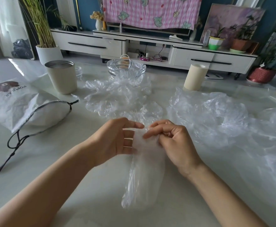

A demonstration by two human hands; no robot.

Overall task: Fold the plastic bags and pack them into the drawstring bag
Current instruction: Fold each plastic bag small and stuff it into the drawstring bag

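Note:
A clear plastic bag (143,174), gathered into a long strip, lies on the pale table (52,161) pointing toward me. My left hand (117,138) holds its far end with fingers behind the film and thumb over it. My right hand (171,136) pinches the same end with curled fingers. More crumpled clear bags lie beyond, one pile at the centre (119,97) and a larger one at the right (215,118). The white drawstring bag (19,105) with a black cord (13,143) lies at the left, its mouth drawn in.
A beige metal cup (62,76) stands at the back left, a glass ashtray (125,67) at the back centre and a cream paper roll (195,76) at the back right. Beyond the table are a white TV cabinet and potted plants.

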